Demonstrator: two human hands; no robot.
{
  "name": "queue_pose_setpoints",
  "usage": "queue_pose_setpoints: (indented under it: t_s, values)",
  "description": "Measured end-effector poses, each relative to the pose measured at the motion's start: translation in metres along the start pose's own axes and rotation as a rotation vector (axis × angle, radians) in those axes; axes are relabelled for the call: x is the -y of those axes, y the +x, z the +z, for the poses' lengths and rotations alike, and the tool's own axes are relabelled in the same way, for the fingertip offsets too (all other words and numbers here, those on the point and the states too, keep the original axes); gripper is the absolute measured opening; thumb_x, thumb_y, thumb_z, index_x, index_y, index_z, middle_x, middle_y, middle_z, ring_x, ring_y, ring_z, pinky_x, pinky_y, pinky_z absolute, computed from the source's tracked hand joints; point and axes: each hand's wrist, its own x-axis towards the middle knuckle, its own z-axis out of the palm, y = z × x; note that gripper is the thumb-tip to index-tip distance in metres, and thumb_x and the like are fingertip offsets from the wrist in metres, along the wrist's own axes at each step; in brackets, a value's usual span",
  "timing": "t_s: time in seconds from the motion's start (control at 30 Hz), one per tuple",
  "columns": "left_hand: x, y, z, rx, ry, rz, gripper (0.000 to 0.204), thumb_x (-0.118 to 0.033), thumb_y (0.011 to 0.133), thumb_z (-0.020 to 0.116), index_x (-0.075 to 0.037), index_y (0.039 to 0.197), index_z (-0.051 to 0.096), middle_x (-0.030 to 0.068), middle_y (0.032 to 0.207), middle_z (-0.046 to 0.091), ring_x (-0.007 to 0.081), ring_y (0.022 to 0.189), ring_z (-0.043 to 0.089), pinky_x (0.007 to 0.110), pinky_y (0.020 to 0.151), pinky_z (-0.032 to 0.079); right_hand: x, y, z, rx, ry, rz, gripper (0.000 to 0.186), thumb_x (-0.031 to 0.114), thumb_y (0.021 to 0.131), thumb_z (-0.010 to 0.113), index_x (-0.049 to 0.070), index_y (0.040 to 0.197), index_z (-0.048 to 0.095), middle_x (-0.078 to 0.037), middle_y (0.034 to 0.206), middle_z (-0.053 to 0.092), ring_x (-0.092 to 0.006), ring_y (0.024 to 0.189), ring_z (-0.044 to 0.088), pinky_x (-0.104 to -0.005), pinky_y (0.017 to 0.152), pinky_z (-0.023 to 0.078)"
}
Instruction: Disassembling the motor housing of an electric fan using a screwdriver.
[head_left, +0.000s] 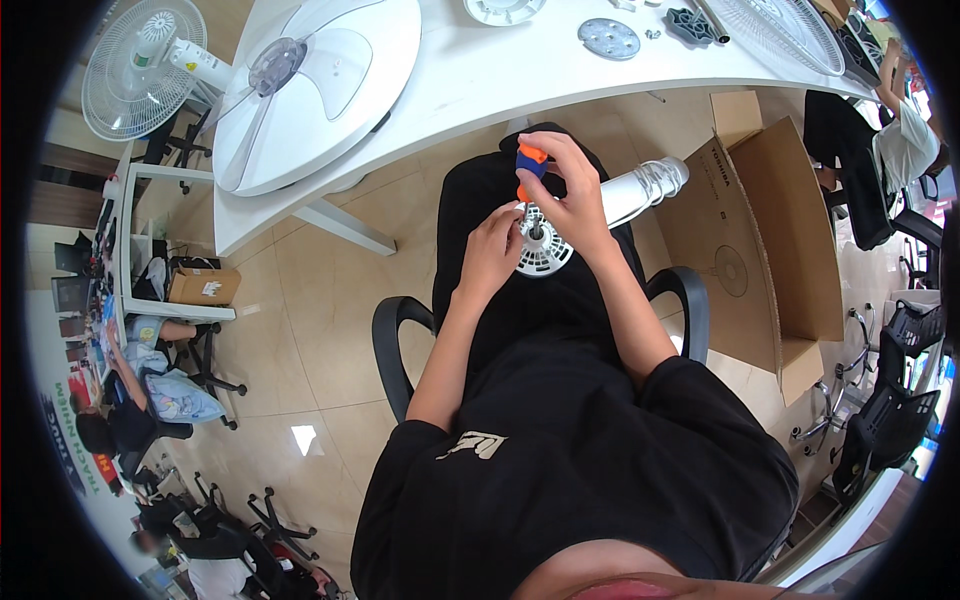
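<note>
in the head view, our right hand (575, 200) clamps its fingers on an orange-blue screwdriver (531, 160) over the white fan part (548, 262) before us; our left hand (487, 250) meets its rim, pinch unclear. the table (480, 85) edge curves beyond; tiled floor (320, 365) opens leftward; dark print marks the box (712, 240).

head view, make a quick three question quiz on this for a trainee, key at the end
1. Which hand grips the orange-and-blue-handled screwdriver?
2. True or false: the open brown cardboard box stands on the person's right.
3. What is the thin white cord wound around?
a) the screwdriver
b) the smooth white cylindrical part
c) the cardboard box

Key: 1. the right hand; 2. true; 3. b
</note>
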Motion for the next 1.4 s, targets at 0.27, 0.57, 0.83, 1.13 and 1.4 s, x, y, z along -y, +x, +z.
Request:
queue_pose_setpoints:
  t_s: [0.27, 0.57, 0.83, 1.13, 1.4]
  values:
    - [0.001, 0.000, 0.001, -0.007, -0.013, 0.003, 0.019, 0.001, 0.090, 0.061, 0.001, 0.109, 0.063, 0.0201, 0.120, 0.069, 0.0394, 0.091, 0.071, 0.044, 0.078, 0.059, -0.003, -0.001, 0.002, -0.048, 0.014, -0.031, 0.039, -0.002, 0.089, 0.069, 0.003, 0.127, 0.063, -0.014, 0.125, 0.064, -0.0246, 0.110, 0.067, -0.0351, 0.089, 0.058]
    - [0.000, 0.001, -0.001, 0.027, -0.019, -0.037, 0.020, -0.002, 0.090, 0.063, 0.000, 0.110, 0.062, 0.0204, 0.120, 0.069, 0.0402, 0.094, 0.070, 0.045, 0.078, 0.059, -0.002, 0.000, 0.000, -0.060, 0.012, -0.043, 0.039, -0.003, 0.089, 0.068, 0.002, 0.127, 0.062, -0.014, 0.124, 0.065, -0.0237, 0.109, 0.068, -0.0338, 0.087, 0.058]
    - [0.001, 0.002, 0.002, -0.021, 0.000, 0.004, 0.017, -0.010, 0.094, 0.067, -0.001, 0.107, 0.062, 0.0195, 0.117, 0.070, 0.0404, 0.098, 0.070, 0.045, 0.081, 0.059, -0.001, 0.001, -0.001, -0.057, 0.047, -0.040, 0.039, -0.003, 0.090, 0.067, 0.001, 0.128, 0.062, -0.015, 0.127, 0.063, -0.0242, 0.111, 0.067, -0.0338, 0.089, 0.058]
    - [0.005, -0.001, 0.003, -0.063, -0.001, 0.076, 0.016, -0.010, 0.096, 0.065, 0.000, 0.108, 0.059, 0.0224, 0.114, 0.070, 0.0431, 0.094, 0.070, 0.048, 0.079, 0.057, 0.007, 0.001, -0.012, -0.339, 0.136, -0.121, 0.045, -0.006, 0.082, 0.062, 0.002, 0.126, 0.062, -0.016, 0.109, 0.065, -0.0281, 0.095, 0.067, -0.0352, 0.087, 0.052]
    - [0.002, 0.000, 0.003, -0.017, -0.086, -0.088, 0.014, -0.008, 0.103, 0.052, -0.001, 0.114, 0.049, 0.0252, 0.105, 0.071, 0.0452, 0.093, 0.069, 0.051, 0.076, 0.056, -0.074, -0.026, -0.023, 0.447, -0.308, 0.465, 0.042, 0.028, 0.084, 0.077, 0.008, 0.120, 0.067, -0.023, 0.099, 0.073, -0.0408, 0.095, 0.071, -0.0453, 0.085, 0.056]
